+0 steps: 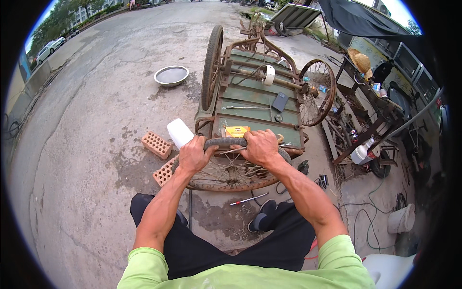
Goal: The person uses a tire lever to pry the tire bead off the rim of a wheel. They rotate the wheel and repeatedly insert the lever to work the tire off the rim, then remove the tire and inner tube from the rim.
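Both my hands grip a black rubber tyre (pixel 224 142) at the top of a spoked wheel (pixel 233 181) between my knees. My left hand (pixel 194 154) wraps round it on the left, its thumb pointing inward. On the other side my right hand (pixel 262 146) clasps the same tyre, thumb along its near side. The wheel's rim is rusty, and its spokes and hub show below my hands. Just behind the tyre, a yellow packet (pixel 237 131) lies on the green bed of an overturned cart (pixel 254 100). My palms and the tyre under them are hidden.
Two hollow bricks (pixel 157 145) and a white plastic container (pixel 180 133) stand left of the wheel. Farther off sits a metal basin (pixel 171 75). A red-handled tool (pixel 249 198) lies between my feet. At right are a cluttered bench (pixel 362 137), hoses and a white bucket (pixel 401 218).
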`<action>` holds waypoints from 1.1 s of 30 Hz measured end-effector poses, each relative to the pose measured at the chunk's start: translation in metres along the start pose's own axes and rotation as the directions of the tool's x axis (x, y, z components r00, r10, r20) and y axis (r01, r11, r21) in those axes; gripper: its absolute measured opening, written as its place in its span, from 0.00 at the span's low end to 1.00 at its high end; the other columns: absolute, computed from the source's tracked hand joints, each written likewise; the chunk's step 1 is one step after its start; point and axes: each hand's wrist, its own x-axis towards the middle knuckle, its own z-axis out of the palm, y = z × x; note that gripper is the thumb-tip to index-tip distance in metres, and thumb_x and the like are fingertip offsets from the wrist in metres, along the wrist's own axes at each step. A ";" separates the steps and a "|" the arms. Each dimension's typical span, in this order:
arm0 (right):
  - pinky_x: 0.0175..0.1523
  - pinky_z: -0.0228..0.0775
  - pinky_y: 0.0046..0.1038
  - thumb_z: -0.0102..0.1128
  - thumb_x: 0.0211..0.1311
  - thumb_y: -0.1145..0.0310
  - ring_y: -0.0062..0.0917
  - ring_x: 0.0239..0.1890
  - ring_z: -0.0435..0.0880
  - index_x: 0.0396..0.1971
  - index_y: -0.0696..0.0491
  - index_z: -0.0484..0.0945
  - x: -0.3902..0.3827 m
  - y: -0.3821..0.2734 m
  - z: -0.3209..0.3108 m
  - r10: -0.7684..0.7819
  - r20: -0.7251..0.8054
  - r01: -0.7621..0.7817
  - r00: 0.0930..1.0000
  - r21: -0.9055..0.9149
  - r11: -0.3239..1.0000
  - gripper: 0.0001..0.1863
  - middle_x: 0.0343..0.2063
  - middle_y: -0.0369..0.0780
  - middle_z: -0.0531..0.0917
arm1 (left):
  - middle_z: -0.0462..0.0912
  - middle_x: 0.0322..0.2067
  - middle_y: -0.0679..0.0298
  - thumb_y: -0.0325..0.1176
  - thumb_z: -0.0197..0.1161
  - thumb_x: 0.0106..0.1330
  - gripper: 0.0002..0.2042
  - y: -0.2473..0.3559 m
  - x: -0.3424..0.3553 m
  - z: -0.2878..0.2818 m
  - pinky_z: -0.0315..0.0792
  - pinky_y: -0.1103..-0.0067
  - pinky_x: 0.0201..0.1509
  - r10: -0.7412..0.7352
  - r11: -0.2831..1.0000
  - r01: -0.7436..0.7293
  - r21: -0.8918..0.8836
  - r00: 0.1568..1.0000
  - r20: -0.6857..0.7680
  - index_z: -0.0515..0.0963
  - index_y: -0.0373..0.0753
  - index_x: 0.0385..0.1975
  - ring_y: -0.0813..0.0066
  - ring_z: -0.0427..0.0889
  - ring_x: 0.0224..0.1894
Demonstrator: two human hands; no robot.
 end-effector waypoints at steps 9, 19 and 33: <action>0.39 0.78 0.44 0.65 0.67 0.26 0.43 0.26 0.90 0.25 0.55 0.88 0.003 0.010 -0.004 0.014 0.078 -0.016 0.997 0.027 1.000 0.40 0.21 0.48 0.88 | 0.87 0.38 0.48 0.57 0.72 0.73 0.26 0.005 0.012 0.000 0.82 0.55 0.42 -0.047 0.998 0.044 0.033 0.995 0.090 0.80 0.35 0.39 0.43 0.90 0.39; 0.49 0.83 0.46 0.73 0.63 0.35 0.45 0.42 0.92 0.45 0.54 0.91 -0.020 0.039 -0.012 -0.063 0.144 0.038 0.988 0.169 0.985 0.33 0.37 0.46 0.92 | 0.87 0.39 0.48 0.61 0.71 0.72 0.29 0.003 -0.002 -0.010 0.82 0.54 0.44 0.008 1.000 -0.005 -0.025 0.996 0.094 0.81 0.33 0.43 0.41 0.89 0.41; 0.46 0.83 0.43 0.75 0.63 0.37 0.40 0.40 0.92 0.40 0.54 0.90 -0.027 0.009 0.007 -0.036 -0.061 0.041 0.997 0.092 0.995 0.30 0.35 0.44 0.92 | 0.87 0.39 0.51 0.65 0.75 0.65 0.32 0.029 0.013 -0.019 0.83 0.57 0.44 0.065 0.992 -0.072 0.103 0.996 0.064 0.84 0.35 0.42 0.48 0.90 0.42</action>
